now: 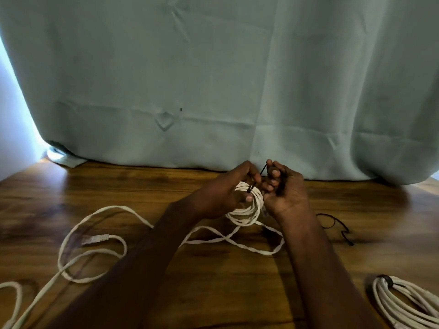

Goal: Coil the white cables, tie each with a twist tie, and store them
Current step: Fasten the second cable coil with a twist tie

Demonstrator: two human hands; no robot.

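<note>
Your left hand (228,188) grips the springy white coil (247,210); right hand (282,188) pinches the bendy black twist tie (262,169). Hold the bundled strands mid-frame.

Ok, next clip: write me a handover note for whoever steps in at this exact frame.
Left hand: grips the small coil and pinches the lower end of the black twist tie.
Right hand: steadies the coil's other side and holds the tie's upper end.
The tie crosses the top of the coil; I cannot tell if it is twisted shut.
Done: one tied coil lies at the table's right edge.
Left: finish this tie. A long tail of cable with its plug trails loose to the left, uncoiled. Spare ties lie to the right. Storing is not yet done.
</note>
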